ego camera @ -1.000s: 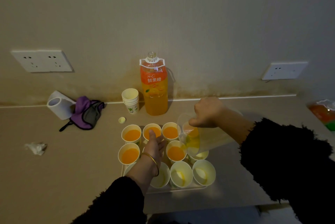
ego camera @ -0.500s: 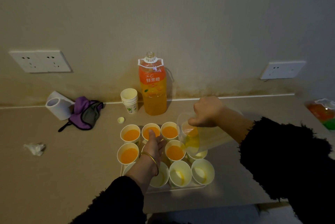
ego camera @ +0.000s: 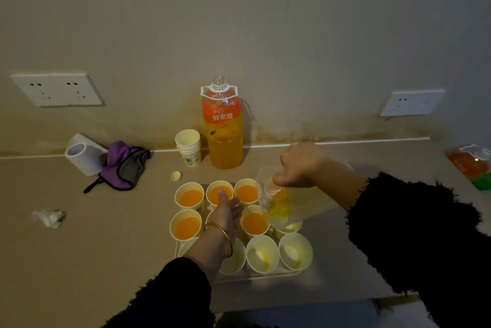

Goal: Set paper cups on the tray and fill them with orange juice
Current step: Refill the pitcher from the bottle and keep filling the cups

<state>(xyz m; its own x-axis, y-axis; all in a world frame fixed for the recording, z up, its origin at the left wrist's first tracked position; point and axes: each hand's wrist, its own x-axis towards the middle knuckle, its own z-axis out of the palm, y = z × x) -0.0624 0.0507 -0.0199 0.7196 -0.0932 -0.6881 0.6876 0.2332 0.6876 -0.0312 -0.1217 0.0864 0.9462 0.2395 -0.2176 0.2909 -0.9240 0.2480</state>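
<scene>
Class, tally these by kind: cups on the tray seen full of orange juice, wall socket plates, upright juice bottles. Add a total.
Juice-filled cups: 5
Wall socket plates: 2
Upright juice bottles: 1
Total: 8

Both arms in black fuzzy sleeves (ego camera: 425,234). Reaching forward from below, left hand (ego camera: 225,212): fingers straight and relaxed, thumb uppermost (thin gold bangle (ego camera: 220,232) at wrist). Entering from the right, right hand (ego camera: 300,165): knuckles up, fingers curled, gripping a tilted clear plastic pitcher (ego camera: 310,204).
</scene>
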